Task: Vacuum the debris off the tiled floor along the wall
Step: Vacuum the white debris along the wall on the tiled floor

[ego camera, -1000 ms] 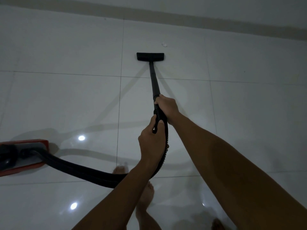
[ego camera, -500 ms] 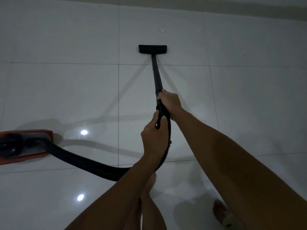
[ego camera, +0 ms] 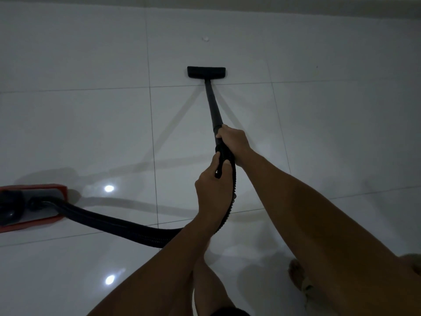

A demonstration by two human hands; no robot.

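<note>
A black vacuum wand (ego camera: 211,106) runs from my hands to a flat black floor nozzle (ego camera: 206,72) resting on the glossy white tiled floor (ego camera: 91,124). My right hand (ego camera: 233,140) grips the wand's lower end where the ribbed hose joins. Just behind it, my left hand (ego camera: 213,190) holds the black handle and hose. A small white scrap of debris (ego camera: 205,39) lies on the tile beyond the nozzle, near the wall's base (ego camera: 296,10).
The black ribbed hose (ego camera: 118,224) curves left across the floor to the red and grey vacuum body (ego camera: 32,206) at the left edge. My bare legs and feet (ego camera: 296,277) stand at the bottom of the view. Ceiling lights reflect off the tiles.
The nozzle has drawn back from the white scrap, now a wider gap apart. Both hands keep their grip. The view has shifted slightly and my feet have stepped.
</note>
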